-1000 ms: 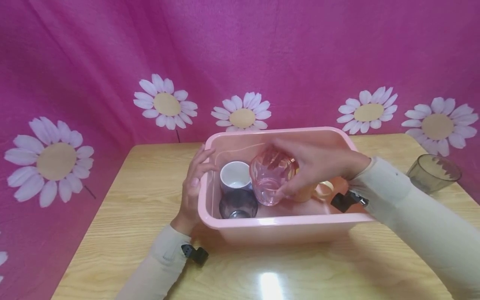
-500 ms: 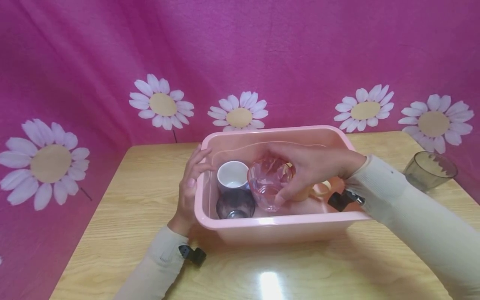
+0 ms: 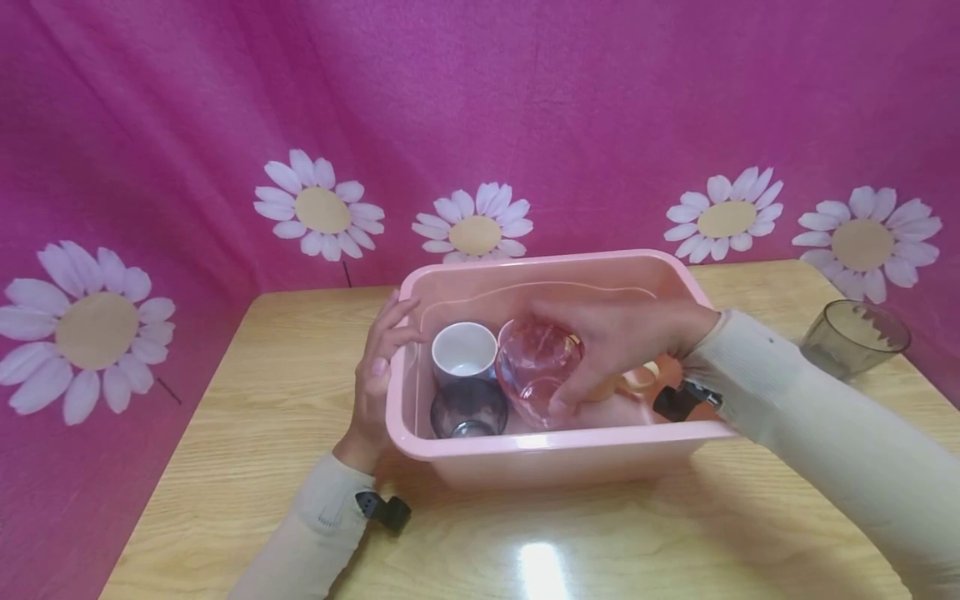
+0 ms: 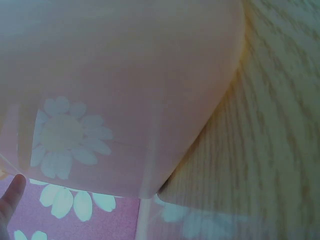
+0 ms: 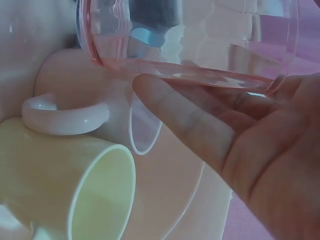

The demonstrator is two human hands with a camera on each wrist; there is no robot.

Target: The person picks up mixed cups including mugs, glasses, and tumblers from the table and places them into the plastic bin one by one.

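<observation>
A pink tub (image 3: 525, 443) stands on the table with several cups inside. My left hand (image 3: 369, 398) holds the tub's left end, its fingers over the rim; in the left wrist view only one fingertip (image 4: 15, 192) shows beside the tub wall (image 4: 125, 75). Inside the tub, my right hand (image 3: 626, 337) grips a clear glass (image 3: 536, 367) with a pinkish rim. The glass is right of a white cup (image 3: 463, 350) and a dark tinted glass (image 3: 467, 410). In the right wrist view a finger lies along the glass rim (image 5: 200, 75); the other fingers are partly hidden.
In the right wrist view, a pale yellow mug (image 5: 45, 165) and a pinkish mug (image 5: 80, 75) lie beyond the hand in the tub. A smoky glass (image 3: 851, 346) stands on the wooden table (image 3: 300, 350) at the right. A flowered magenta cloth (image 3: 585, 108) hangs behind.
The right hand has lowered the pinkish glass a little further into the tub, nearer the white cup and dark glass. The left hand keeps its place on the rim. The view has shifted slightly.
</observation>
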